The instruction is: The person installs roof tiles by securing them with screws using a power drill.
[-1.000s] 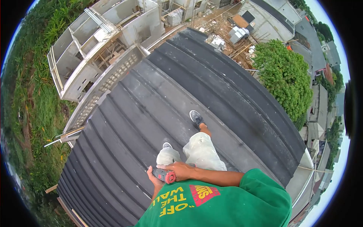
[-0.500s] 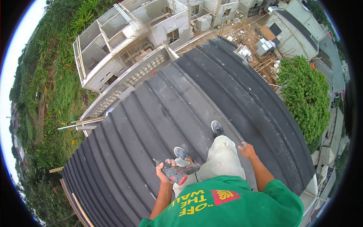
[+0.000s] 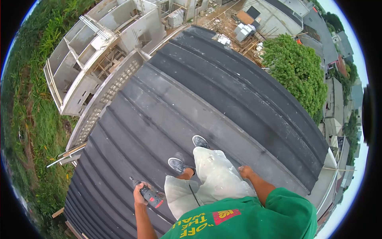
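Observation:
On the left, my left hand [image 3: 138, 194] is closed around a cordless drill [image 3: 152, 196], dark grey with red parts. The drill's nose points up and left, over the dark ribbed metal roof [image 3: 131, 159]. Beside my right knee hangs my right hand [image 3: 247, 172], fingers curled together. Whether anything small is inside them cannot be made out. Between the hands are my dusty pale shorts [image 3: 219, 169]. My two grey shoes [image 3: 200, 142] stand on the roof between its raised ribs.
Roof edges drop away at the far side and left. Beyond them stand an unfinished concrete building [image 3: 85, 51], a perforated block wall [image 3: 107, 93] and a leafy tree [image 3: 296, 71]. Poles [image 3: 67, 154] jut out near the left edge. Rubble [image 3: 225, 40] lies on the ground below.
My view has turned right, so the building and tree sit further left. The drill has swung outward, away from my leg. My right hand has come closer to my knee, its fingers more curled.

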